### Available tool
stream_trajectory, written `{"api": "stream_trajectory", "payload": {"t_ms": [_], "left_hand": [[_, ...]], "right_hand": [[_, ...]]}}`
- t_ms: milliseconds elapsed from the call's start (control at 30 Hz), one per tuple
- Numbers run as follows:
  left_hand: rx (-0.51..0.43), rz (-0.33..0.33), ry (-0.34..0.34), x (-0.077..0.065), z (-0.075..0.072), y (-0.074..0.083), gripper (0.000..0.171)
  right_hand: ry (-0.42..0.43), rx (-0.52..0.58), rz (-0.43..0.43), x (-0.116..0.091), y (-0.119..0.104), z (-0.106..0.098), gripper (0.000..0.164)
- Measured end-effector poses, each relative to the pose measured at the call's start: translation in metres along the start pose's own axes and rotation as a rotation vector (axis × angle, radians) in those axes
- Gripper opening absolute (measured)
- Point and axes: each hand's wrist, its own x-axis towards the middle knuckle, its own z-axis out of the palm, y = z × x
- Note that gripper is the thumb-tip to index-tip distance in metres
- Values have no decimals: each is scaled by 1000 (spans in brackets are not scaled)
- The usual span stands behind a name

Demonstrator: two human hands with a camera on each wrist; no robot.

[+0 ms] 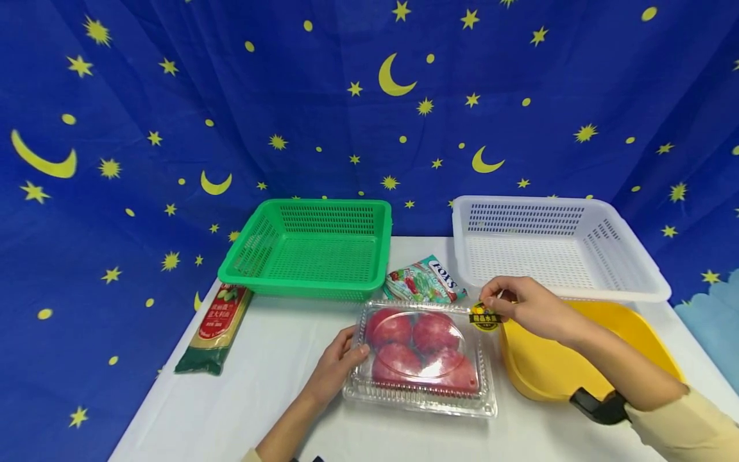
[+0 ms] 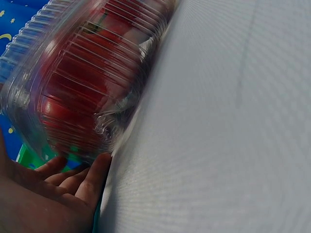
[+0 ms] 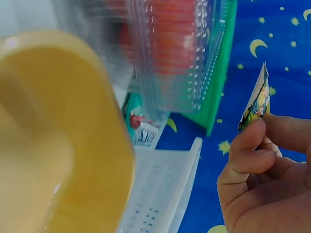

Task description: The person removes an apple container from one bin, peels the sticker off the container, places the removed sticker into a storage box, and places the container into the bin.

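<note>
Head view showed the right hand [image 1: 528, 309] pinching a label [image 1: 484, 318] at its fingertips' six o'clock, while the left hand [image 1: 336, 367] gripped a fruit box [image 1: 421, 399] toward three o'clock

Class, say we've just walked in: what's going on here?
A person's left hand holds the side of a clear box of red fruit, while the right hand pinches a small label, apart from the box. A green basket and white basket stand behind; a yellow basin sits right.
</note>
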Motion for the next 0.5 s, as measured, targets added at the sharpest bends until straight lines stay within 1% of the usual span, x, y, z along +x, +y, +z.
{"api": "stream_trajectory", "payload": {"t_ms": [100,300,367,500], "left_hand": [[-3,4,-8,0,0,0,50],[-9,6,-15,0,-1,-1,49],[-8,5,-15,0,-1,-2,49],[-2,1,-12,0,-1,-2,49]], "right_hand": [[5,-10,11,-1,3,-5,10],[12,-71,31,-6,13,-16,11],[3,-72,38,-8,17,-20,12],[15,-93,51,-11,24,-27,12]]}}
